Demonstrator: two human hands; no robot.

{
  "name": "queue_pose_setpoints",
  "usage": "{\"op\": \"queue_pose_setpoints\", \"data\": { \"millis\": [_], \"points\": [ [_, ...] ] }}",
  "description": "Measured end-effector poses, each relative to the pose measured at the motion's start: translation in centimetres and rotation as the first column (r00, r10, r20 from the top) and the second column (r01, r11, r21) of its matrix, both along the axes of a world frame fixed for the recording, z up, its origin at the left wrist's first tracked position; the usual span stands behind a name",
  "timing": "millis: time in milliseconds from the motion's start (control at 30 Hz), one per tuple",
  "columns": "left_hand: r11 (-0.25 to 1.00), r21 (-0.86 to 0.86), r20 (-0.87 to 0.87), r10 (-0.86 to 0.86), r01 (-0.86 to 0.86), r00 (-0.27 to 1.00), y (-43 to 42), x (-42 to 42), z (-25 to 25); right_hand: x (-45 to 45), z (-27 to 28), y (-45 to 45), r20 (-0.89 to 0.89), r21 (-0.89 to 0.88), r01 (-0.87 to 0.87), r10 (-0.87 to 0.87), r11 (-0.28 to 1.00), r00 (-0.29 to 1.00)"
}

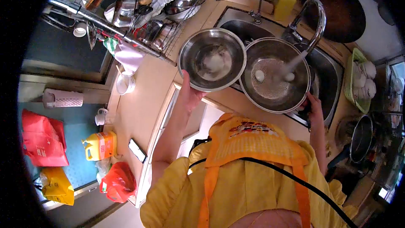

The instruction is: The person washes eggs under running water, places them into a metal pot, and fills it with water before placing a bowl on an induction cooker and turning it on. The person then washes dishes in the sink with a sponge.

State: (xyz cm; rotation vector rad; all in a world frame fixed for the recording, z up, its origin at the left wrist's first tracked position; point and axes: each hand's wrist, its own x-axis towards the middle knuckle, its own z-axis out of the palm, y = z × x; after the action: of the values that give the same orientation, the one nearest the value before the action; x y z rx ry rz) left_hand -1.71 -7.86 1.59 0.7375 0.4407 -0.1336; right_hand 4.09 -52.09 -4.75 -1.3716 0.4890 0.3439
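My left hand [192,94] grips the near-left rim of a steel bowl [212,59], which holds something pale that I cannot make out. Beside it, over the sink [333,69], is a steel basin [276,75] with a dotted bottom. Two white round items [259,75] lie inside the basin. Water runs into it from the curved faucet [319,21]. My right hand [310,106] holds the basin's near-right rim, with its fingers partly hidden beneath.
A wire dish rack [145,47] with pots stands at the upper left. Behind the sink are a yellow bottle [285,1] and a large dark pan [333,10]. A green basket [353,80] of bowls sits right. A phone [137,150] lies on the left counter.
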Motion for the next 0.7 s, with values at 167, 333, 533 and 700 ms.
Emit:
{"op": "queue_pose_setpoints", "data": {
  "millis": [167,333,533,700],
  "points": [
    [0.996,0.006,-0.027,0.089,-0.089,0.996,1.3,-2.7,-2.8,0.0,0.6,0.2,0.037,-0.021,-0.036,0.037,0.999,0.999],
    [0.996,0.009,0.059,0.086,-0.086,0.995,2.9,-4.7,-5.6,-0.2,0.4,0.2,0.022,0.018,-0.029,0.029,0.999,0.999],
    [0.989,-0.029,0.028,0.143,-0.142,0.989,3.9,-5.7,-8.0,-0.2,0.7,0.6,0.001,-0.013,0.018,-0.018,1.000,1.000],
    [0.984,-0.018,-0.025,0.175,-0.175,0.984,4.6,-6.1,-9.6,0.0,-0.2,0.0,-0.003,-0.006,0.002,-0.002,1.000,1.000]
  ]
}}
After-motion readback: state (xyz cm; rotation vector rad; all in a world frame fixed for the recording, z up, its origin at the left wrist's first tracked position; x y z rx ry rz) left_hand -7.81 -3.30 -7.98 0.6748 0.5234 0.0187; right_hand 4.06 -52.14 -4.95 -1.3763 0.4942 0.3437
